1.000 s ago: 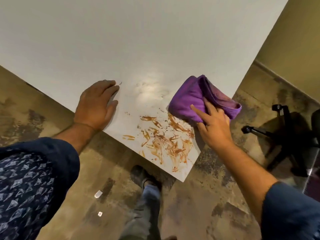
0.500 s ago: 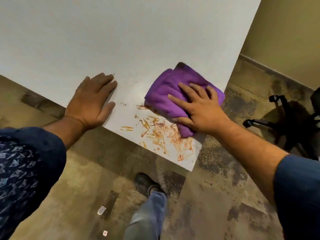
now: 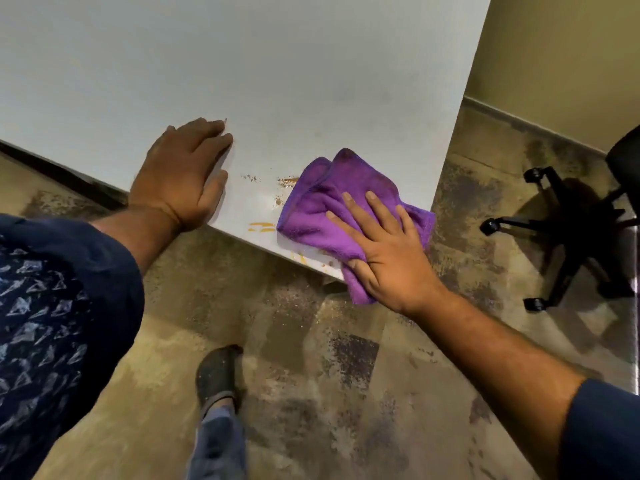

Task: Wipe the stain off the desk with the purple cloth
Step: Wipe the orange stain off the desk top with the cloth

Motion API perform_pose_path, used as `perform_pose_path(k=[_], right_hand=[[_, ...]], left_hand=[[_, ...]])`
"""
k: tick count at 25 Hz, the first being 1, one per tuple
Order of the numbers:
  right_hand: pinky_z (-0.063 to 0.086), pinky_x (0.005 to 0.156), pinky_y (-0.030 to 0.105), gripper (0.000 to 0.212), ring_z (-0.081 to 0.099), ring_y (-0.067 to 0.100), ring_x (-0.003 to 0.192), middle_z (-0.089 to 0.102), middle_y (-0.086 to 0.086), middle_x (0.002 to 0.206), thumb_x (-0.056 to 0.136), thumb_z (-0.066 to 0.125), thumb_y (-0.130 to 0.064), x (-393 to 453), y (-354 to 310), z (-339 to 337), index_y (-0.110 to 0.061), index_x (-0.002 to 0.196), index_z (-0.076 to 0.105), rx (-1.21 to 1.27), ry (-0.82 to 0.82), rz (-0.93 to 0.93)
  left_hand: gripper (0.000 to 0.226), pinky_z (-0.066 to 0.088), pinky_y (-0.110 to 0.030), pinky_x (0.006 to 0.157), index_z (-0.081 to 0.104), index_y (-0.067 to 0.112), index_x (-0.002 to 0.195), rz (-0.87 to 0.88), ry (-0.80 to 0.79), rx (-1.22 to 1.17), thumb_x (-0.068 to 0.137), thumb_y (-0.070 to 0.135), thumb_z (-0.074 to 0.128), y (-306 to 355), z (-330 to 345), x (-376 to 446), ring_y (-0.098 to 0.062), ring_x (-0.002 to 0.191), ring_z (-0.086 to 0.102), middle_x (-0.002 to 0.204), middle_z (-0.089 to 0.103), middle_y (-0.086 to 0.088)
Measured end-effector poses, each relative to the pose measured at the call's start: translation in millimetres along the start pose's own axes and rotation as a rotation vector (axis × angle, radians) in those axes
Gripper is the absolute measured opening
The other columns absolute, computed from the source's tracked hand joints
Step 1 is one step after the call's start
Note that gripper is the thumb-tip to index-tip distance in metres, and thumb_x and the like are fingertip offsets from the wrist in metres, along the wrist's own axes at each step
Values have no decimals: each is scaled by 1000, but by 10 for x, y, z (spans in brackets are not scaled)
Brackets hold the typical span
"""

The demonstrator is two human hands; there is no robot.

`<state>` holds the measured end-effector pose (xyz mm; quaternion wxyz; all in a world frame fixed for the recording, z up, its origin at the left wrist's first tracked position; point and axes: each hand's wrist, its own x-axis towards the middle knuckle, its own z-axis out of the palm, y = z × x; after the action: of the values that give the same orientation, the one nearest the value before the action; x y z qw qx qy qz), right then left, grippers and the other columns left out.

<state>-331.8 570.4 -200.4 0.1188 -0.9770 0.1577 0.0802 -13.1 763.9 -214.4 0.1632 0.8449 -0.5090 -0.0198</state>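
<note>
Purple cloth (image 3: 341,216) had slid down to the near corner of the surface (image 3: 242,81), hanging partly over its edge, under the right hand (image 3: 388,251), fingers spread and pressed flat. Most of the stain (image 3: 263,226) was now covered or gone; only orange flecks remained beside it. Farther left, the left hand (image 3: 180,174) stayed braced, palm down.

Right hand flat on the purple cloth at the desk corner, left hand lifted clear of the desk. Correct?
Not quite. The head view shows the left hand resting palm down on the desk, not lifted clear of it. The rest holds: the right hand lies flat on the purple cloth at the desk corner, with orange-brown stain marks visible beside the cloth.
</note>
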Motion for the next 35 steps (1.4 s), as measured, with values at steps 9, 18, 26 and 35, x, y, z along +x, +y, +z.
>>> perform_pose_path(k=[9, 18, 26, 35], right_hand=[[5, 129, 71, 76, -3, 33, 168, 2, -2, 182, 102, 33, -60, 40, -830, 275, -37, 171, 9, -22, 55, 281], [1, 131, 67, 72, -4, 30, 168, -1, -1, 182, 109, 33, -58, 1283, -1006, 90, -35, 171, 4, 57, 122, 408], [9, 132, 60, 79, 6, 27, 168, 9, -4, 182, 102, 48, -50, 480, -1189, 276, -38, 170, 12, -18, 62, 26], [28, 130, 60, 70, 18, 25, 166, 16, -3, 179, 106, 44, -41, -728, -397, -40, -35, 170, 17, 68, -3, 300]], left_hand=[[61, 29, -60, 127, 55, 7, 152, -15, 8, -26, 95, 27, 51, 50, -39, 10, -43, 153, 43, 162, 50, -17], [61, 45, -48, 114, 57, 8, 145, -50, 127, -142, 84, 10, 55, 3, -27, -49, -39, 134, 55, 145, 61, -18], [41, 56, -44, 91, 60, 13, 127, -300, 469, -509, 87, 8, 51, -101, 83, -40, -28, 107, 69, 124, 66, -13], [31, 46, -44, 106, 64, 18, 132, -198, 235, -188, 106, 24, 46, -56, 90, 66, -30, 122, 59, 130, 69, -6]])
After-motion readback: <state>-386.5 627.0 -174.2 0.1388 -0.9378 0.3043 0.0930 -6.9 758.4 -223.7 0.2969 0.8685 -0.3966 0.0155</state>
